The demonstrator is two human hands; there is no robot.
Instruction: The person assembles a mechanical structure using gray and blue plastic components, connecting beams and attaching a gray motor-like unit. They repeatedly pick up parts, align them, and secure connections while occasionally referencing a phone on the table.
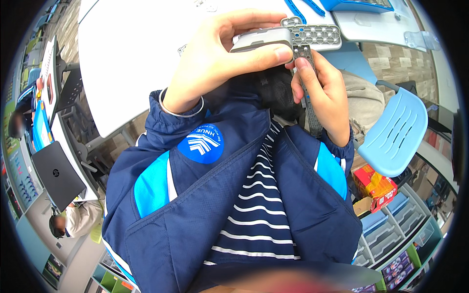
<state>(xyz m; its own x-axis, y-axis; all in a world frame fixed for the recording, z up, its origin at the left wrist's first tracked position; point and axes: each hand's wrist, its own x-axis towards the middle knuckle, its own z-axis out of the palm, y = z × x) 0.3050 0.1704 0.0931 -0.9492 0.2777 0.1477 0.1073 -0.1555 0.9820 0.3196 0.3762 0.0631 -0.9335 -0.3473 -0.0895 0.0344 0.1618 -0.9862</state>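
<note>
My left hand (220, 56), with a thin metal bracelet at the wrist, is closed round a smooth grey box-shaped block (266, 38). Its thumb lies along the block's near side and its fingers curl over the far side. Against the block's right end sits a grey perforated plate (322, 36) with a few blue pegs in its holes. A long grey perforated beam (312, 117) hangs down from that plate toward my lap. My right hand (325, 90) pinches the beam just below the plate, thumb in front. Part of the beam is hidden behind these fingers.
A white table (127, 63) spans the space ahead, with blue curved strips (296, 10) and a blue tray (359, 5) at its far side. A clear bottle (422, 40) lies right. Nearby are a light-blue chair (395, 132), a red box (376, 188) and a laptop (58, 173).
</note>
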